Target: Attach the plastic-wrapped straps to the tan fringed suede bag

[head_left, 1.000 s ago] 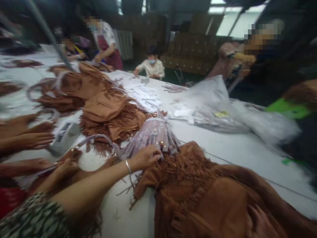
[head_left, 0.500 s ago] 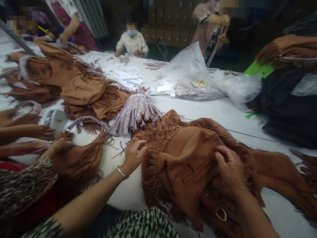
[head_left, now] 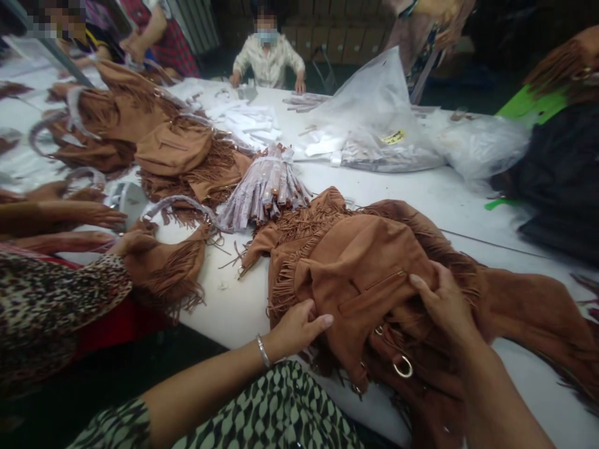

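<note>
one big white table (head_left: 435, 206) carries everything, and on its near edge lies the brown fringed suede bag (head_left: 365, 274), its long axis running from about ten o'clock, where the fringe trails, down to four o'clock. both hands close on it: the right hand (head_left: 447, 305) sits on top toward three o'clock with fingers curled into the suede, nearer the metal ring (head_left: 402, 366) at six o'clock. the left hand (head_left: 299, 327) grips the flap edge at eight o'clock.
</note>
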A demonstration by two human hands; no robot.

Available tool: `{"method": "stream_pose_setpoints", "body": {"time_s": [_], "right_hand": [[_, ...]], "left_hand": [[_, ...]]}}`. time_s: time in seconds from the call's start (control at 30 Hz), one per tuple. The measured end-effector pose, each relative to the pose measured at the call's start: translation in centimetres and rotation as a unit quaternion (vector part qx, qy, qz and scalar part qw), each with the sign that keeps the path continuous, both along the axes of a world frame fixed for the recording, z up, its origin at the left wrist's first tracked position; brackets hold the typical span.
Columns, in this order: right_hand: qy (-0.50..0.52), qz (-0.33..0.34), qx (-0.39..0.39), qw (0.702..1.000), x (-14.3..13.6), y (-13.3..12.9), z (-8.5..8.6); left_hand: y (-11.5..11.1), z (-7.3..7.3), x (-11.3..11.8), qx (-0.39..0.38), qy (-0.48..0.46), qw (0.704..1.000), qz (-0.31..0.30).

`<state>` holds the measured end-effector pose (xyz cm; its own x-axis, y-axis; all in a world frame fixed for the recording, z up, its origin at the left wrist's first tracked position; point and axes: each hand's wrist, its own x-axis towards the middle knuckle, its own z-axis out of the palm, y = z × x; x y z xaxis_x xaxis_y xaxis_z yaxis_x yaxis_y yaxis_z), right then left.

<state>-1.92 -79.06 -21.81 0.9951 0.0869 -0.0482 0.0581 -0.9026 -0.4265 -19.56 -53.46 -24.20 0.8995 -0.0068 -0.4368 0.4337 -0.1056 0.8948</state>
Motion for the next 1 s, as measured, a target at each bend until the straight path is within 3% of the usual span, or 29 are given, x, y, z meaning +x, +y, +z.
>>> {"method": "stream_pose_setpoints", "body": {"time_s": [0.07, 0.17, 0.27, 0.33, 0.4, 0.47, 0.53, 0.6, 0.67, 0.73, 0.8, 0.87, 0.93, 1.0], "right_hand": [[0.026, -0.017, -0.003, 0.999, 0.2, 0.2, -0.4], [0.012, -0.009, 0.016, 1.000, -0.3, -0.7, -0.3], [-0.083, -0.023, 0.058, 0.995, -1.9, -2.2, 0.7], [-0.140, -0.088, 0.110, 0.980, -4.0, -2.8, 1.6], [-0.110, -0.184, 0.230, 0.949, -7.1, -2.3, 2.4], [0.025, -0.258, 0.403, 0.878, -10.4, -1.0, 2.9], [0.185, -0.242, 0.523, 0.796, -13.0, 0.8, 2.9], [0.307, -0.209, 0.629, 0.683, -14.1, 2.3, 2.6], [0.318, -0.207, 0.709, 0.595, -13.3, 2.9, 2.1], [0.266, -0.231, 0.750, 0.560, -11.4, 3.0, 1.8], [0.229, -0.268, 0.759, 0.548, -9.1, 3.1, 2.1], [0.181, -0.293, 0.755, 0.558, -7.4, 3.8, 3.2], [0.109, -0.280, 0.748, 0.592, -6.4, 5.2, 5.0], [0.033, -0.234, 0.725, 0.647, -5.9, 7.0, 7.2]], "left_hand": [[-0.4, -0.1, 0.8, 0.033, -0.006, 0.999, 0.009], [-0.2, 0.2, 1.2, 0.022, -0.006, 1.000, 0.017], [0.4, 1.3, 0.6, -0.099, -0.006, 0.993, 0.069], [0.7, 2.4, 0.2, -0.215, -0.016, 0.971, 0.107], [0.7, 3.6, -0.1, -0.291, -0.028, 0.948, 0.124], [0.3, 4.7, -0.3, -0.330, -0.035, 0.934, 0.131], [-0.3, 5.7, -0.5, -0.349, -0.038, 0.928, 0.124], [-0.8, 6.5, -0.9, -0.343, -0.043, 0.933, 0.103], [-0.9, 7.4, -1.6, -0.303, -0.052, 0.949, 0.074], [-0.7, 8.2, -2.4, -0.254, -0.067, 0.964, 0.044], [-0.3, 9.1, -3.2, -0.220, -0.085, 0.972, 0.018], [0.3, 9.9, -4.1, -0.213, -0.093, 0.973, -0.005], [1.0, 10.5, -5.1, -0.220, -0.084, 0.972, -0.020], [1.6, 10.8, -6.1, -0.227, -0.073, 0.971, -0.013]]}}
